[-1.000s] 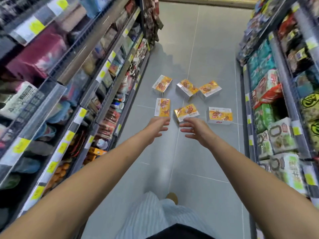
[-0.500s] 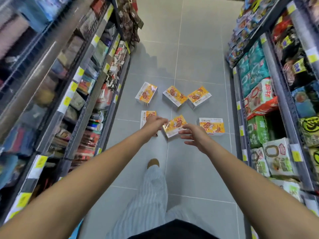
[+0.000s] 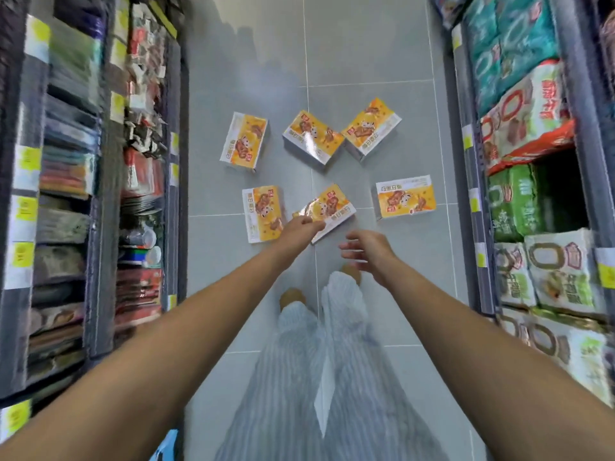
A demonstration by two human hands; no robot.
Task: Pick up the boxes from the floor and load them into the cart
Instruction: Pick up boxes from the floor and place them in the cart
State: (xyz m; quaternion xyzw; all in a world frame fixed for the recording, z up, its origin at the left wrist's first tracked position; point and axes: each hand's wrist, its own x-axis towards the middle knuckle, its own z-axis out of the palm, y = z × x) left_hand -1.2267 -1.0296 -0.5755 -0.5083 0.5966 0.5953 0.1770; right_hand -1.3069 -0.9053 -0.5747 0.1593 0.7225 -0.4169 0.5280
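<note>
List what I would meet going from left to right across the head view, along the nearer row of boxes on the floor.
Left shelves → near-left box → near-middle box, lying askew → near-right box → right shelves.

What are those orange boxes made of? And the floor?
The boxes look like printed cardboard, maybe under shiny plastic film: white glare streaks cross their tops. The floor looks like smooth grey tile, judging by its thin straight joint lines.
</note>
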